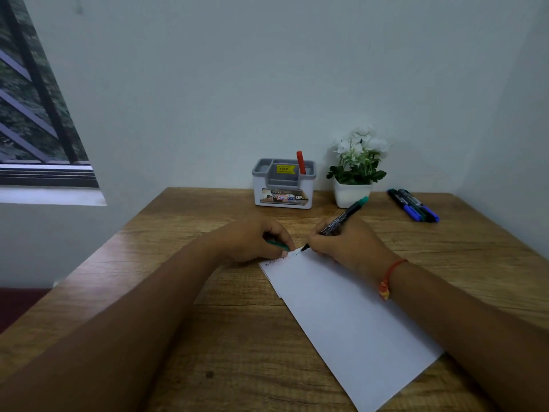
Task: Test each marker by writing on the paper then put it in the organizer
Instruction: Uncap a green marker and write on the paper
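Judging from how things lie, the task is seen to be partly done. 1 red marker (300, 162) has already been stood in the organizer (283, 183) at the back of the table (184, 292), beside a potted plant (355, 171). A green marker (341, 217) is gripped in the right hand (347, 243), its tip set on the far edge of the paper (347, 322), where a few faint marks can be made out. The paper is pinned at its far corner by the left hand (252, 242), which is closed around what appears to be the green cap (277, 245). About 3 more markers (414, 205), blue and dark, are left lying together well to the right, untested; their exact count cannot be told. Capping and stowing of the green one is still to be done.
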`<state>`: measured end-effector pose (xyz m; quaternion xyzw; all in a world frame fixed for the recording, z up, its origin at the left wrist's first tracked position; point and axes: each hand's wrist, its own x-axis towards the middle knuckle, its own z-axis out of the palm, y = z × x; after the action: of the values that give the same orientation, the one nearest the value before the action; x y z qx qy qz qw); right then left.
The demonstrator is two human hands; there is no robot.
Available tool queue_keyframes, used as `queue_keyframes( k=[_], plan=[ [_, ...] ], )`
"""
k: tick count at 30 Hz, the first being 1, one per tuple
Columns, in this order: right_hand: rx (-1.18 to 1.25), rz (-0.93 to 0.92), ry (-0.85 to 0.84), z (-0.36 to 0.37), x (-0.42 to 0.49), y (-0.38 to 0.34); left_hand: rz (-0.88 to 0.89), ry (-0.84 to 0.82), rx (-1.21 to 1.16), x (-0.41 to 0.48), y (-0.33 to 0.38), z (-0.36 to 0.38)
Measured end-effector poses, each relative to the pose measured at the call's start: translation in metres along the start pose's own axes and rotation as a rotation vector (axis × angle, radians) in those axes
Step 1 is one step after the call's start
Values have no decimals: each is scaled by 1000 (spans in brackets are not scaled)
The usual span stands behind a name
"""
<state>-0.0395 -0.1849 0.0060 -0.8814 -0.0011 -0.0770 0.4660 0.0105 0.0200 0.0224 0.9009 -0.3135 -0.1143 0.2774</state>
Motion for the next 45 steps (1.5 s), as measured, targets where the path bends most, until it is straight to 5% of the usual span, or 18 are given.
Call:
queue_keyframes(
  k=[45],
  plan=[
    [-40,0,30,2,0,1,-10,1,3,0,2,0]
  ],
)
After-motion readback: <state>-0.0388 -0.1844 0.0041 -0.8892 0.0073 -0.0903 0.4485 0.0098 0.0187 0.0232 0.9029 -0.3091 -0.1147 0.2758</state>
